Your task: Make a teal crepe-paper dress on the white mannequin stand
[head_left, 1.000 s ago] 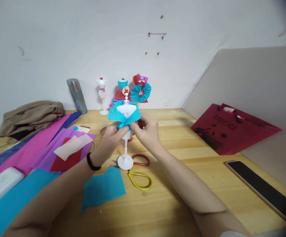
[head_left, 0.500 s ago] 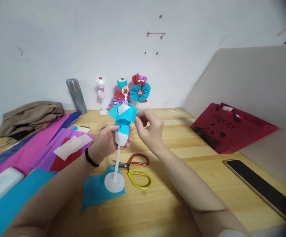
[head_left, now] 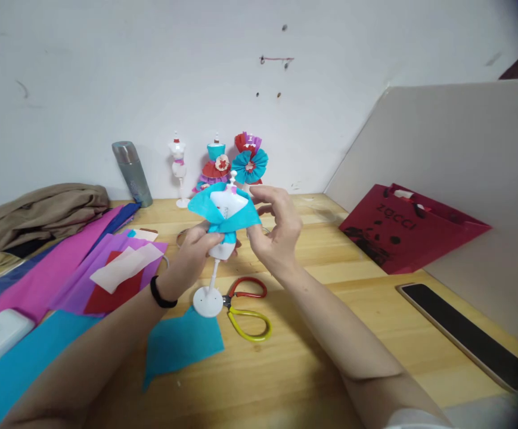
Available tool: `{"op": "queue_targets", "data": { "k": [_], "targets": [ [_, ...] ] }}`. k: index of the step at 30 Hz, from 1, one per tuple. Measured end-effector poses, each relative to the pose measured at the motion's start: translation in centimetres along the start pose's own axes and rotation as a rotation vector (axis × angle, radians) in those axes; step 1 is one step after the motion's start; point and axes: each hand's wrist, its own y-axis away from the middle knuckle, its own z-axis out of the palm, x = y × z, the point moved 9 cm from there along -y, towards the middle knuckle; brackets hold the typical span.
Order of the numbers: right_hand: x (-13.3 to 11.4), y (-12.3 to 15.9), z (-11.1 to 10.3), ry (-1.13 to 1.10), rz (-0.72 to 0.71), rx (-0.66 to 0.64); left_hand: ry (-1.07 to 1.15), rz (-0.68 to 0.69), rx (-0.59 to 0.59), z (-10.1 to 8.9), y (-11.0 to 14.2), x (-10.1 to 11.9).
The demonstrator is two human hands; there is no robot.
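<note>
My left hand (head_left: 194,253) is closed round the waist of a small white mannequin (head_left: 224,205), which tilts above the table on its thin stem and round base. Blue crepe paper (head_left: 241,223) wraps its torso, its upper edge flaring out like a wide collar. At the right edge of that collar is my right hand (head_left: 279,226), fingers curved and spread apart, thumb by the paper. Some of its fingertips are hidden behind the paper. Scissors (head_left: 247,310) with one red and one yellow handle lie below, beside a blue paper piece (head_left: 185,342).
Three more mannequins stand by the wall, one mostly white (head_left: 178,158), the others dressed in coloured paper (head_left: 250,165). Coloured sheets (head_left: 80,262), a brown cloth (head_left: 48,208) and a flask (head_left: 132,173) are leftward. To the right are a red bag (head_left: 402,229) and a phone (head_left: 459,333).
The mannequin's base has lifted off the blue piece, and its top has tipped towards me. The paper collar has spread wider. My right hand's fingers have opened from a pinch at the collar's edge.
</note>
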Motion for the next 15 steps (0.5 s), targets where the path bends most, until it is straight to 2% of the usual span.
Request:
{"op": "queue_targets", "data": {
  "k": [4, 9, 15],
  "targets": [
    [-0.5, -0.3, -0.8, 0.053, -0.029, 0.057, -0.105, 0.092, 0.011, 0.0, 0.2, 1.4],
    [-0.8, -0.4, -0.9, 0.035, -0.042, 0.067, -0.304, 0.173, 0.071, 0.1, 0.3, 2.8],
    [-0.6, -0.3, -0.9, 0.031, -0.013, 0.071, -0.357, 0.21, 0.103, -0.1, 0.3, 3.0]
  ]
}}
